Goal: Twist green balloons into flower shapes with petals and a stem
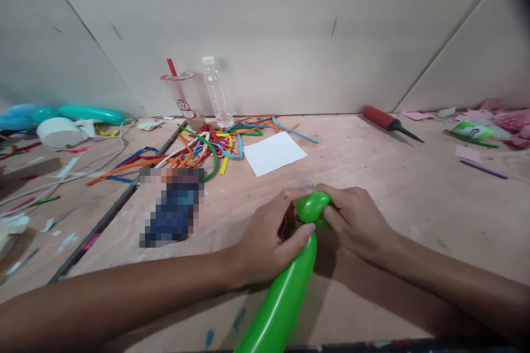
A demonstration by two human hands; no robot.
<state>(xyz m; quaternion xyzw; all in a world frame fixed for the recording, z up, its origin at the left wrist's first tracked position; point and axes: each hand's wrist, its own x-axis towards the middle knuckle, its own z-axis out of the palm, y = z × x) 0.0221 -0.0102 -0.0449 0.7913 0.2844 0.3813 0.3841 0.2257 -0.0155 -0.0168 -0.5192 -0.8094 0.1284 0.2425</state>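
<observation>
A long green balloon (285, 298) is inflated and runs from the bottom edge of the view up to both hands. Near its upper end it is pinched into a small round bubble. My left hand (277, 231) is closed around the pinch, its thumb lying on the balloon just below the bubble. From the other side, my right hand (356, 220) grips the bubble end, with fingers curled at its right side. Some fingertips of both hands are hidden behind the balloon.
Several uninflated balloons (211, 146) lie piled beyond a white paper (275, 153). A plastic cup (184, 99) and a bottle (218, 94) stand near the wall. A red hand pump (381, 119) lies at the right back. A blurred-out item (176, 209) is left of my hands.
</observation>
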